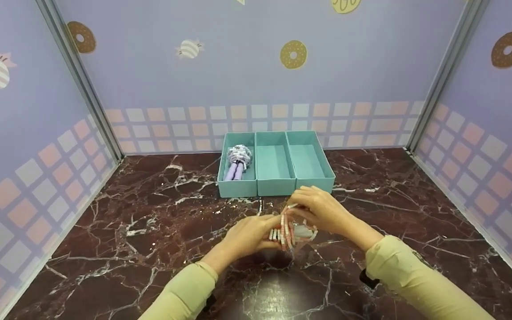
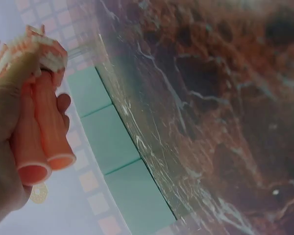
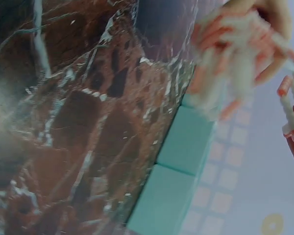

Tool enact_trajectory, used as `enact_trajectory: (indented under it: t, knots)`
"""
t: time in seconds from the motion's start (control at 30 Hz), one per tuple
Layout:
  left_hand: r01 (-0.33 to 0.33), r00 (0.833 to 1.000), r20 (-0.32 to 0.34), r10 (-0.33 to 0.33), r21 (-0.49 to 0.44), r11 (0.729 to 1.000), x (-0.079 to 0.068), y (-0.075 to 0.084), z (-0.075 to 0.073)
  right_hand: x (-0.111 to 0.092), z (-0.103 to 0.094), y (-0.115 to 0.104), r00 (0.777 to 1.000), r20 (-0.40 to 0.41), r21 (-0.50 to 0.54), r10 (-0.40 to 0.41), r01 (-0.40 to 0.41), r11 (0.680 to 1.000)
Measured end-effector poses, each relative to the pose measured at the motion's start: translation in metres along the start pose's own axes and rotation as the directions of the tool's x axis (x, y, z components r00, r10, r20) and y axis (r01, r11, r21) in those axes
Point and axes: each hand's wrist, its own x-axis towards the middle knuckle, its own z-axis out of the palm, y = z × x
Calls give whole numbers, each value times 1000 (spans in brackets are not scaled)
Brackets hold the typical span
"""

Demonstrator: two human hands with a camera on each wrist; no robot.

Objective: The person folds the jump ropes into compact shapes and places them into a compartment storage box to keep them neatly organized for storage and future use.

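Observation:
A pink and white beaded jump rope (image 1: pixel 285 231) is bunched between both hands above the table. My left hand (image 1: pixel 248 234) grips its bundle; in the left wrist view the two pink handles (image 2: pixel 32 132) lie side by side in that palm, hollow ends outward. My right hand (image 1: pixel 320 210) pinches a beaded strand (image 3: pixel 287 110) of the rope, and loose loops hang between the hands. A second jump rope (image 1: pixel 239 155), with lilac handles and white and purple beads wound at the top, lies in the left teal box (image 1: pixel 237 190).
Beside the left box stand a middle teal box (image 1: pixel 276 188) and a right teal box (image 1: pixel 317 184), touching in a row before the back wall. The dark red marbled table (image 1: pixel 149 266) spreads around them. Patterned panels (image 1: pixel 256 80) enclose the back and both sides.

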Motion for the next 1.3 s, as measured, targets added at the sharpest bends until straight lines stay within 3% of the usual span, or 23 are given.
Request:
enact_trajectory:
  t: [0.17, 0.3, 0.4, 0.57, 0.73, 0.8, 1.0, 1.17, 1.3]
  knots:
    - [5, 1000, -14, -6, -125, 992, -4, 3, 1, -12, 7, 11, 985, 51, 192, 165, -172, 966]
    - [21, 999, -29, -28, -207, 978, -5, 4, 2, -16, 10, 16, 958, 140, 324, 249, -282, 903]
    - [-34, 998, -67, 21, -188, 982, -7, 6, 1, -13, 7, 18, 927, 235, 380, 292, -364, 850]
    - [-171, 979, -126, 158, -98, 980, -10, 8, 1, -7, 3, 24, 874, 393, 464, 286, -457, 759]
    - [-193, 978, -108, 178, -149, 970, -13, 12, -1, -8, 4, 28, 840, 496, 550, 219, -499, 670]
    - [-191, 979, -100, 175, -187, 964, -13, 14, -2, -10, 5, 29, 835, 515, 571, 193, -503, 649]
    - [-153, 987, -98, 126, -354, 923, -18, 14, -7, -18, 8, 31, 838, 518, 594, 172, -497, 632]
    - [-125, 987, -144, 69, -436, 891, -18, 7, -8, -25, 14, 31, 852, 477, 578, 217, -490, 653]
    - [-104, 983, -184, 14, -486, 868, -15, 0, -9, -33, 19, 30, 849, 447, 580, 281, -514, 631]
